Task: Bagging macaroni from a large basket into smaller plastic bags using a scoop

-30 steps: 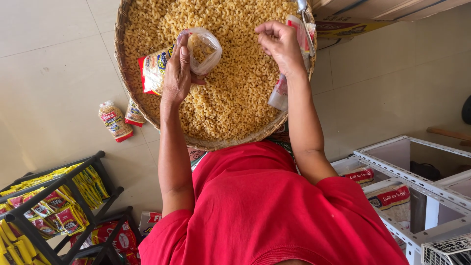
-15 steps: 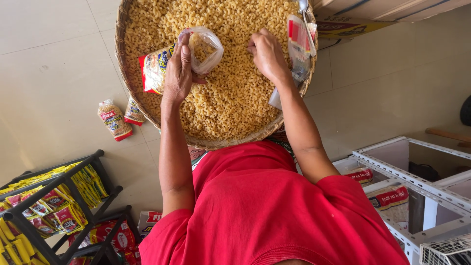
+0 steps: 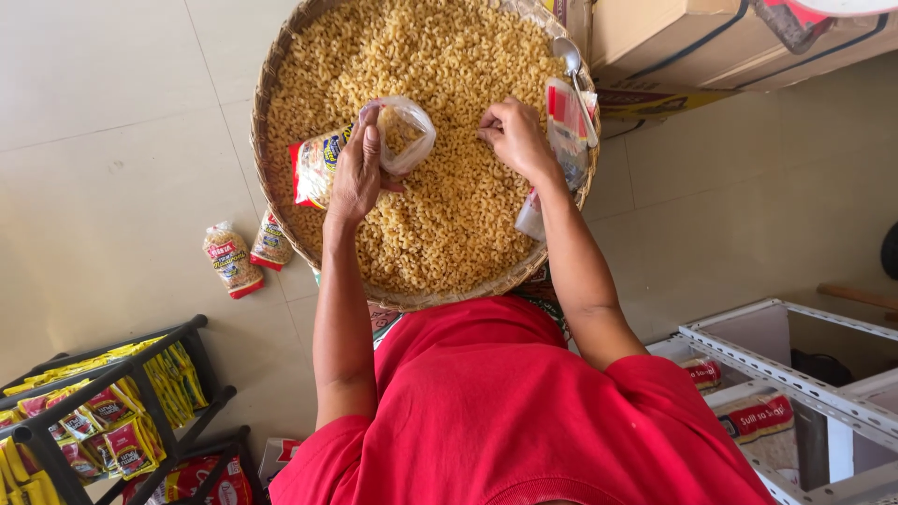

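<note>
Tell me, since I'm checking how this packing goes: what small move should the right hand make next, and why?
Probably carry its pinch of macaroni across to the small clear bag. The left hand holds that bag with its mouth open over the woven basket, while the right hand is curled down in the loose pasta beside it.

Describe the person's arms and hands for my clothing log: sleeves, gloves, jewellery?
Both arms are bare from the short sleeves of a plain red shirt down to the fingertips. The left hand and right hand wear no gloves. No watch, bracelet or ring shows on either wrist or hand in this view. The nails look short and unpainted, as far as can be told.
</note>
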